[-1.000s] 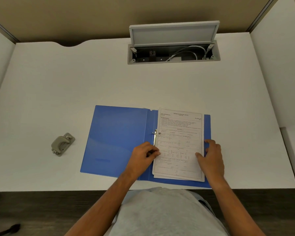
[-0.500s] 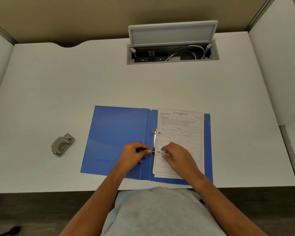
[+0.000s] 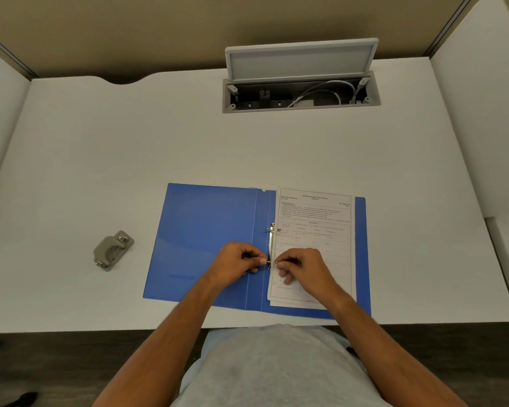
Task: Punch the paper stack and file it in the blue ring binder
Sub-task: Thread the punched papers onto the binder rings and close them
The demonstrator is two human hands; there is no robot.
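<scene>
Head view, left hand [image 3: 236, 263], right hand [image 3: 304, 270] pinching half-hidden lower ring [image 3: 271, 262], paper stack [image 3: 315, 218] partly covered.

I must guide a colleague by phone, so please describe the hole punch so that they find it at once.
Start at the open blue ring binder lying near the front edge of the white desk. Look left of its cover: the hole punch sits alone there, apart from the binder. It is the only small, chunky grey object; its neighbours are flat, blue or white.

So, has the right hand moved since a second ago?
Yes: right hand slid left, from the white paper stack's right edge to the blue binder's metal rings.
</scene>
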